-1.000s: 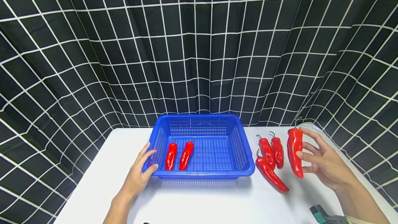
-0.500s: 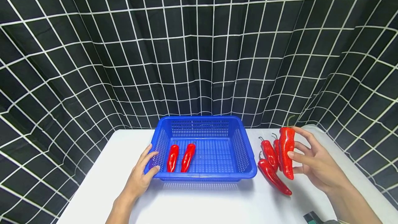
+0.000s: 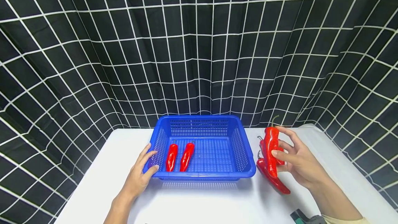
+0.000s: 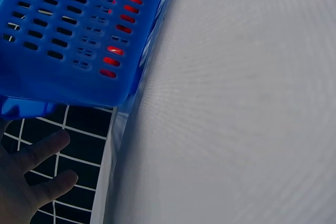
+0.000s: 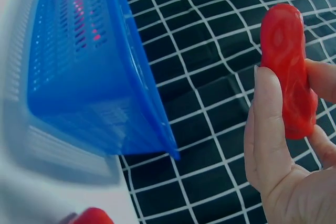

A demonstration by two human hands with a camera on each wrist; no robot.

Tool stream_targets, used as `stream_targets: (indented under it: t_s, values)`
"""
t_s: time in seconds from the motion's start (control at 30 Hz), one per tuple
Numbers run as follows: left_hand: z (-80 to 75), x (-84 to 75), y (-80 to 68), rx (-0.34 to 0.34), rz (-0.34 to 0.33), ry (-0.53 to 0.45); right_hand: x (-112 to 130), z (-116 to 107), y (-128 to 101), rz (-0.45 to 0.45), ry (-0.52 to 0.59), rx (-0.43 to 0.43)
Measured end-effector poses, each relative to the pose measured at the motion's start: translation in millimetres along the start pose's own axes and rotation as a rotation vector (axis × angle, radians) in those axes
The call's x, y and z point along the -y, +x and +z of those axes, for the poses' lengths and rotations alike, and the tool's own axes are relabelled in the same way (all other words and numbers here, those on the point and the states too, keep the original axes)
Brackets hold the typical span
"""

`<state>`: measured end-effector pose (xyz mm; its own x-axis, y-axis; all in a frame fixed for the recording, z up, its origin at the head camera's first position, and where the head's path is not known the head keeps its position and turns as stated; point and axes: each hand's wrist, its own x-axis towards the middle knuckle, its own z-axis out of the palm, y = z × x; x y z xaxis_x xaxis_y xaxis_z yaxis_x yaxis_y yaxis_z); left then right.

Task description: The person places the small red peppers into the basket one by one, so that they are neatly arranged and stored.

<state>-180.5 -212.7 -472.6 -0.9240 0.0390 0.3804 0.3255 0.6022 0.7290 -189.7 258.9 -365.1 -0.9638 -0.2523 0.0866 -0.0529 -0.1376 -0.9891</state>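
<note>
A blue slotted basket sits mid-table with two red peppers lying in its left part. My left hand rests against the basket's front left corner, fingers straight; its fingers also appear in the left wrist view below the basket wall. My right hand holds a red pepper upright above the table, just right of the basket; the right wrist view shows that held pepper pinched between thumb and fingers. More red peppers lie on the table beneath it.
The white table ends at a black curtain with a white grid behind and to both sides. A dark green-edged device is at the bottom right by my forearm.
My right hand has carried the red pepper leftward and slightly up, from the far right toward the basket's right edge. The left hand and basket stay put.
</note>
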Motion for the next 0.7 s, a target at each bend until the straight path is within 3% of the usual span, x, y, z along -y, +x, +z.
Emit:
stream_targets:
  t_s: [0.7]
  values:
    - [0.5, 1.4, 0.0, -0.002, 0.009, 0.001, -14.2, 46.0, 28.6, 0.099, -0.041, -0.046]
